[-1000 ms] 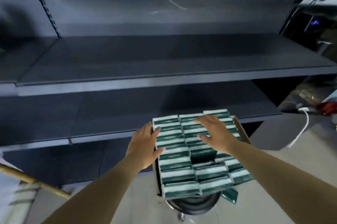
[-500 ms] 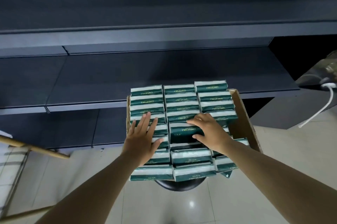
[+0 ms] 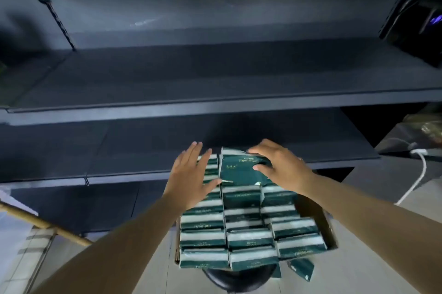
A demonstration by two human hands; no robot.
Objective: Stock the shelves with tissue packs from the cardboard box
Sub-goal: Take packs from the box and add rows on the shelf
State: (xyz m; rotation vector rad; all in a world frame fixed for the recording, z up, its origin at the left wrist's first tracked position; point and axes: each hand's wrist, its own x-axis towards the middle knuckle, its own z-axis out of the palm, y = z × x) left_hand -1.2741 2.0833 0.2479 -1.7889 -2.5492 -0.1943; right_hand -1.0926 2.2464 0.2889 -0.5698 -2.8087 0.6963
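A cardboard box [image 3: 318, 217] stands on a round black stool [image 3: 229, 280] in front of the shelves. It is packed with several rows of green-and-white tissue packs [image 3: 203, 241]. My right hand [image 3: 279, 164] grips one green tissue pack [image 3: 239, 169], lifted and tilted above the middle row. My left hand [image 3: 191, 176] hovers with spread fingers over the left row, beside the lifted pack. The dark middle shelf [image 3: 215, 78] and the lower shelf [image 3: 143, 150] behind the box hold no packs.
A loose green pack [image 3: 302, 268] hangs below the box's front right corner. A white cable [image 3: 416, 174] runs down at the right. A wooden pole [image 3: 45, 224] slants at the lower left. A dark machine with a blue light [image 3: 421, 23] sits at upper right.
My right hand has pulled one pack up out of the middle row and tilted it. My left hand has moved forward along the left row. The view has tipped back up toward the shelves.
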